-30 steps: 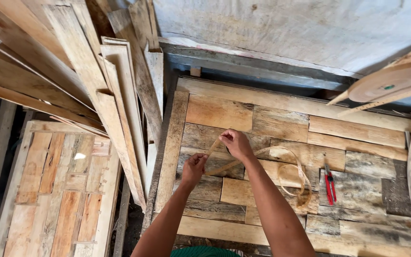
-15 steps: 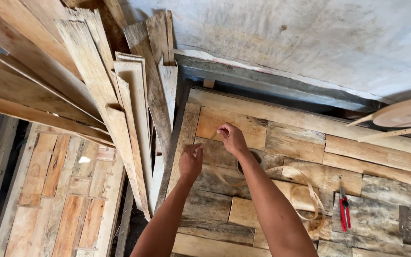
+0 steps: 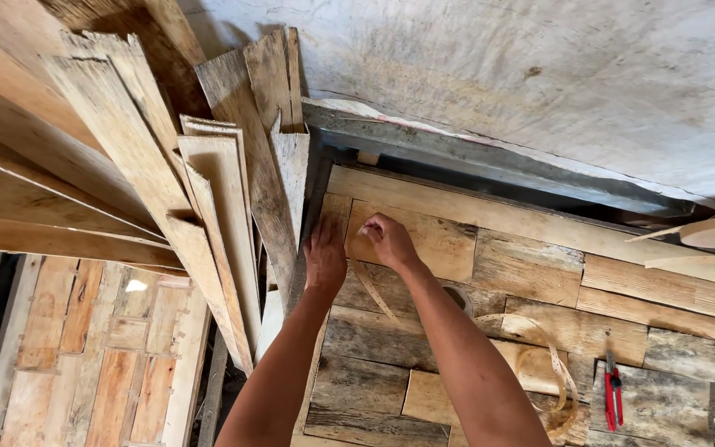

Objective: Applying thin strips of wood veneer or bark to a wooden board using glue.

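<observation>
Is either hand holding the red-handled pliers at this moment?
No. The red-handled pliers lie alone on the wooden panel at lower right, while the left hand and right hand work near its upper left corner.

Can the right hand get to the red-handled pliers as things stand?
Probably yes: the red-handled pliers lie uncovered on the wooden panel, with only the loose strap between them and the right hand.

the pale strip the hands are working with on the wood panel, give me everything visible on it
The strip is a thin, flat, pale tan band, looking like veneer or edging tape. One end is pinched under the right hand near the panel's upper left corner, beside the left hand, which lies flat on the boards. From there it runs down and right under the right forearm, then curls into loose loops resting on the panel, left of the red-handled pliers. Its far end is unclear.
</observation>
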